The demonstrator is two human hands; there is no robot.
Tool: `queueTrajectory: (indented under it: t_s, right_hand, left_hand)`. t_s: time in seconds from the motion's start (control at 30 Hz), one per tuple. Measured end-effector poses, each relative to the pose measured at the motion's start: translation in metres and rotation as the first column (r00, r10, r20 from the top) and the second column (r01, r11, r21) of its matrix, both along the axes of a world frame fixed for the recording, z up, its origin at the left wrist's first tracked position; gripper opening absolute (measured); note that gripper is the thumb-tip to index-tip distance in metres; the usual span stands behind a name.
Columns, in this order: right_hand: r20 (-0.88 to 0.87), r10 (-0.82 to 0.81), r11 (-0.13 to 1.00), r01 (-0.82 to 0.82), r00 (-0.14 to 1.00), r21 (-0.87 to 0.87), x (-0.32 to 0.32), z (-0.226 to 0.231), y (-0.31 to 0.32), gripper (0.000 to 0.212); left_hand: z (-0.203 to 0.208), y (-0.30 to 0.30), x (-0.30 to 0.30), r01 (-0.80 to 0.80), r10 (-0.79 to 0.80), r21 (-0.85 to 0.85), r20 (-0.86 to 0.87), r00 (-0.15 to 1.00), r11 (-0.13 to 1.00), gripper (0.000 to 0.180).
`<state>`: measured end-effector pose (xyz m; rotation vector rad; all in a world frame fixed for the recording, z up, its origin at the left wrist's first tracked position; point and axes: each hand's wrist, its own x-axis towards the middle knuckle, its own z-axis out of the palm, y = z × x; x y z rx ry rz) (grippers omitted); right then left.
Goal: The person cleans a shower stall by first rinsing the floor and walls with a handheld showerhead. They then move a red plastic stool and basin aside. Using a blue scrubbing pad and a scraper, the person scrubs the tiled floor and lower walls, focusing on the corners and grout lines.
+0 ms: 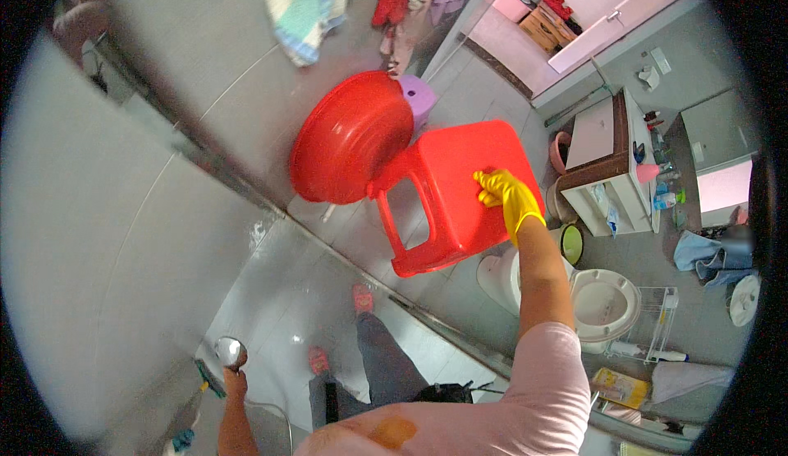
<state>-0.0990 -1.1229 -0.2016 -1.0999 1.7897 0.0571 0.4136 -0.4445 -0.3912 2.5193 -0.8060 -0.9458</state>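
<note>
My left hand (235,380) is bare and closed around a round silver shower head (231,351) at the lower left. A thin hose curves beside that forearm. On my right hand (510,197) is a yellow rubber glove. Its fingers are curled together over the seat of a red plastic stool (464,160); what they hold, if anything, is hidden, and I cannot tell whether they press on the seat. The stool's side with a large opening faces me. Against its left side, a big red basin (353,140) leans on its edge, close to a purple stool (417,99).
A metal track (328,247) crosses the floor between my slippered feet and the stool. To the right stand a toilet (606,302), a wire rack (657,325) and a vanity cabinet (603,148). Towels (308,4) hang at the top. A green-headed brush (210,378) is near my left hand.
</note>
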Motion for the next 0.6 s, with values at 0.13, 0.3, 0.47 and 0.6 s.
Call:
queueTrajectory:
  t_s: [0.13, 0.3, 0.47, 0.6]
  right_hand:
    - [-0.340, 0.299, 0.952, -0.303, 0.892, 0.044, -0.120, -0.142, -0.037, 0.027]
    - [-0.449, 0.112, 0.977, -0.181, 0.886, -0.114, -0.129, -0.198, -0.045, 0.051]
    - [-0.031, -0.650, 0.754, 0.640, 0.759, -0.148, -0.092, -0.195, -0.053, 0.049]
    - [0.018, -0.611, 0.778, 0.605, 0.791, -0.169, -0.116, -0.223, -0.055, 0.047]
  left_hand:
    - [-0.032, -0.064, 0.004, 0.214, -0.214, -0.014, 0.006, 0.977, 0.977, 0.032]
    - [-0.026, -0.100, -0.021, 0.318, -0.318, 0.007, 0.053, 0.947, 0.948, 0.030]
    - [-0.030, -0.129, -0.024, 0.407, -0.425, 0.195, 0.063, 0.903, 0.893, 0.030]
    - [-0.052, -0.137, -0.017, 0.315, -0.323, 0.101, 0.086, 0.942, 0.944, 0.033]
